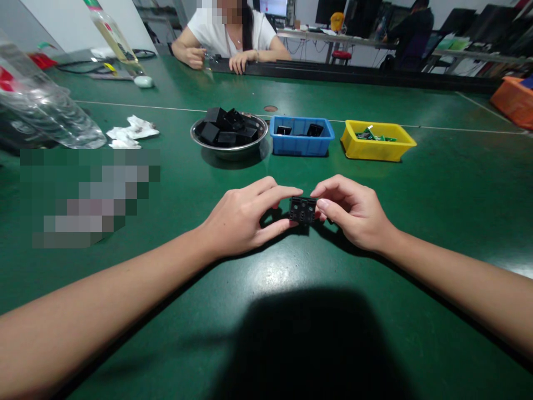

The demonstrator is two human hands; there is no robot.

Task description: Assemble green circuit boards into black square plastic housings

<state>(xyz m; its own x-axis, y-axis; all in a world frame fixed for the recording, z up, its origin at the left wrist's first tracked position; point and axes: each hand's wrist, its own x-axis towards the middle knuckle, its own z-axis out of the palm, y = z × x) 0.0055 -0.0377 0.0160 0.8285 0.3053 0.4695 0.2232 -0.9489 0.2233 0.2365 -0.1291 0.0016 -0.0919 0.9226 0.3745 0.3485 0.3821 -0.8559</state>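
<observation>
Between my two hands is a small black plastic part [303, 210], roughly rectangular, with round holes or studs on the side facing me. My left hand [254, 214] grips its left side, index finger along the top edge and thumb at the lower corner. From the other side, my right hand [352, 211] pinches its right edge between thumb and fingers. Beyond my hands stand a metal bowl [229, 150] heaped with black box-shaped pieces, a blue bin [302, 145] with a few black parts, and a yellow bin [372, 150] holding green pieces like small circuit boards.
On the left of the green table [166, 311] lie a large clear bottle [45, 100] and crumpled tissue [132, 132]. A tilted bottle of yellowish liquid [114, 41] is farther back. Across the table sits a person [233, 36] behind a black rail [353, 75]. An orange bin [514, 103] stands far right.
</observation>
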